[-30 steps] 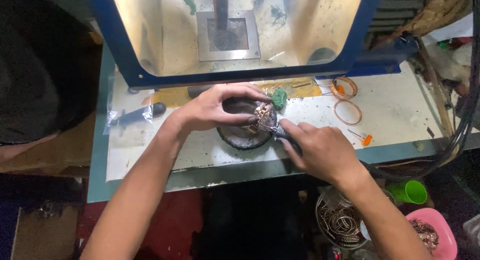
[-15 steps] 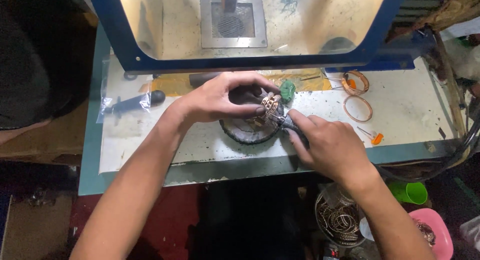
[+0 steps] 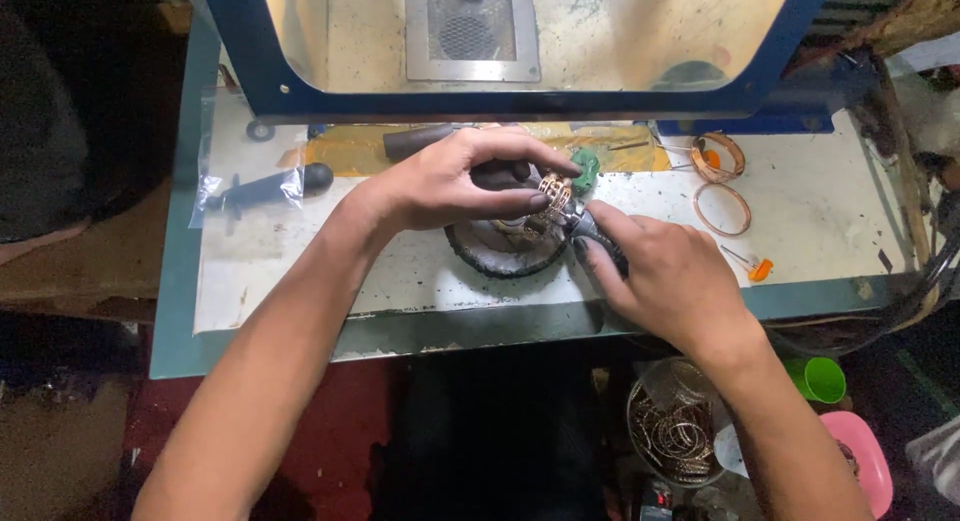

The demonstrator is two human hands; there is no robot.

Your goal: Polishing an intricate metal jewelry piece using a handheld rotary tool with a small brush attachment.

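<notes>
1. Since the earlier frames we see little change: both hands stay at the same spot over the dark ring pad, and the view has shifted so the blue cabinet sits lower and nearer.
2. Our left hand (image 3: 450,186) reaches in from the left, fingers curled, thumb and fingertips pinching a gold openwork bangle (image 3: 553,194).
3. We see the bangle held upright just above the dark round pad (image 3: 500,256), near the middle of the white worktop (image 3: 830,221).
4. Our right hand (image 3: 670,281) comes from the lower right, fingers pressed together around a dark handpiece tool (image 3: 597,243), whose tip meets the bangle.
5. We note a small green piece (image 3: 586,167) just behind the bangle.
6. Two plain gold bangles (image 3: 722,209) lie on the worktop to the right, with a small orange bit (image 3: 760,271) near them.
7. A black handled tool in a clear bag (image 3: 255,189) lies at the left.
8. Behind, we see the blue-framed cabinet (image 3: 500,101) with a metal grille (image 3: 468,31).
9. Below the worktop edge: a clear bowl of thin bangles (image 3: 680,431), a green cup (image 3: 822,379), a pink cup (image 3: 860,471).
</notes>
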